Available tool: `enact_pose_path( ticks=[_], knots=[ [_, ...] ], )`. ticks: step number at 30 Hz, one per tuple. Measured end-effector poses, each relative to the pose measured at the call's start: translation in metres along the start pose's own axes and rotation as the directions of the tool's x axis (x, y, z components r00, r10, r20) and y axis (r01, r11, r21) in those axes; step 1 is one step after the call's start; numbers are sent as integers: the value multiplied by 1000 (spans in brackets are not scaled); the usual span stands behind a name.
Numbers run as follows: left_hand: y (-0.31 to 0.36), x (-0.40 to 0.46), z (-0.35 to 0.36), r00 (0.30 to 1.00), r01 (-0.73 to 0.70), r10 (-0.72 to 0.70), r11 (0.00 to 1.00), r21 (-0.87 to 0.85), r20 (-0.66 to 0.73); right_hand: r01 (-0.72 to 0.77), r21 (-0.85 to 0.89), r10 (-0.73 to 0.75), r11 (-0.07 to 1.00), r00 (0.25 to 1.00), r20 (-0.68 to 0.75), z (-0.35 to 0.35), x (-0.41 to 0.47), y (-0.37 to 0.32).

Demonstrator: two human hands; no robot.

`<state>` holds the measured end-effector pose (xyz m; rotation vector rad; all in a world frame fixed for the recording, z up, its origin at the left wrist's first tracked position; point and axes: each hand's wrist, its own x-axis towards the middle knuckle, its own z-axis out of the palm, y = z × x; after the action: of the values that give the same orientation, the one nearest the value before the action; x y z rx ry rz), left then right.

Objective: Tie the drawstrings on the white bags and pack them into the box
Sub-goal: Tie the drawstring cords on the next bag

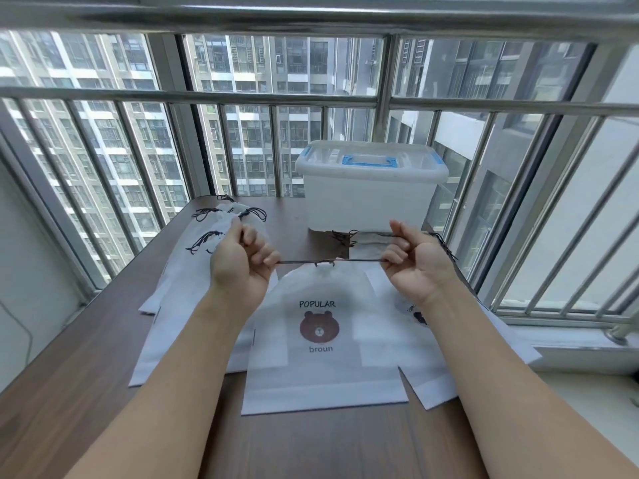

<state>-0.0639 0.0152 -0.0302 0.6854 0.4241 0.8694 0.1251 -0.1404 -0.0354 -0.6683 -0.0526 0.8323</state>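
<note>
— How is the cord held?
— The thin dark drawstring (330, 261) is pulled taut, pinched by the left hand (242, 261) and right hand (416, 262); the gathered white bag (323, 340) lies flat at six o'clock.
— And the box?
— The translucent plastic box (366, 191) is seen lidded at twelve o'clock.

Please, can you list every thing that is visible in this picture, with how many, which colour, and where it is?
bear bag: one, white with a brown bear print, middle of the table, its top gathered
drawstring: one, dark, stretched tight between both hands above the bear bag
left pile of bags: several, exact count unclear, white with dark strings, on the table at left
right bags: at least one, white, partly hidden under the right forearm
box: one, translucent white, lid on with a blue handle, far edge of the table
table: one, dark brown wood
window bars: many, metal, behind the table
left hand: one, pinches the drawstring's left end
right hand: one, pinches the drawstring's right end
</note>
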Motion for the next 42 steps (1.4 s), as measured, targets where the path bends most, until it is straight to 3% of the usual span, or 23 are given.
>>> enact_pose_path(
  ticks=[5, 8, 9, 11, 13, 15, 18, 21, 23, 26, 28, 30, 32, 34, 35, 37, 40, 42],
  knots=[
    [14, 8, -13, 984, -83, 98, 991, 102, -150, 111, -252, -129, 961, 990, -58, -9, 2, -11],
    [4, 5, -8, 993, -61, 83, 972, 225, -89, 183, -560, -190, 808, 981, 46, -1, -3, 0],
    [-1, 4, -5, 995, -53, 76, 958, 283, -71, 224, -685, -213, 693, 972, 103, 1, -6, 4],
    [-10, 2, 0, 995, -66, 92, 904, 423, -43, 345, -872, -228, 348, 933, 278, 4, -13, 12],
    [-17, 3, 1, 992, -112, 129, 842, 528, 4, 427, -904, -125, 0, 897, 424, 3, -18, 23],
    [-21, 7, -2, 988, -137, 148, 790, 597, 32, 451, -867, -36, -213, 883, 468, 1, -17, 32],
    [-20, 8, -5, 987, -149, 151, 783, 604, 47, 490, -851, 14, -190, 868, 496, -1, -13, 31],
    [-21, 4, -3, 983, -172, 167, 718, 675, 72, 437, -899, 141, 35, 888, 437, -3, -17, 17],
    [-21, 3, -5, 990, -143, 100, 731, 667, 102, 344, -922, 231, 178, 896, 379, -4, -20, 10],
    [-23, -1, 0, 987, -68, -33, 801, 595, 157, 308, -913, 243, 270, 895, 373, -6, -16, 4],
    [-27, -4, 3, 989, -102, 13, 774, 625, 145, 283, -904, 192, 320, 915, 354, -8, -13, 2],
    [-31, -4, 2, 962, -259, 240, 647, 717, 130, 258, -894, 161, 366, 928, 334, -10, -10, 0],
    [-31, -6, -1, 831, -434, 520, 389, 813, 195, 259, -892, 158, 370, 929, 336, -11, -6, 2],
    [-28, -7, -1, 681, -563, 636, 138, 815, 363, 273, -891, 175, 363, 919, 352, -12, -6, 6],
    [-28, -7, -1, 645, -616, 609, 57, 785, 462, 282, -894, 187, 348, 914, 361, -11, -8, 8],
    [-31, -8, 0, 668, -684, 409, 8, 729, 622, 327, -902, 187, 282, 903, 386, -12, -10, 14],
    [-42, -12, -2, 774, -633, 62, 109, 766, 631, 465, -866, 40, 183, 877, 479, -9, -7, 21],
    [-47, -12, -4, 796, -602, 33, 132, 787, 604, 522, -849, -99, 81, 852, 514, -9, -1, 22]
  ],
)
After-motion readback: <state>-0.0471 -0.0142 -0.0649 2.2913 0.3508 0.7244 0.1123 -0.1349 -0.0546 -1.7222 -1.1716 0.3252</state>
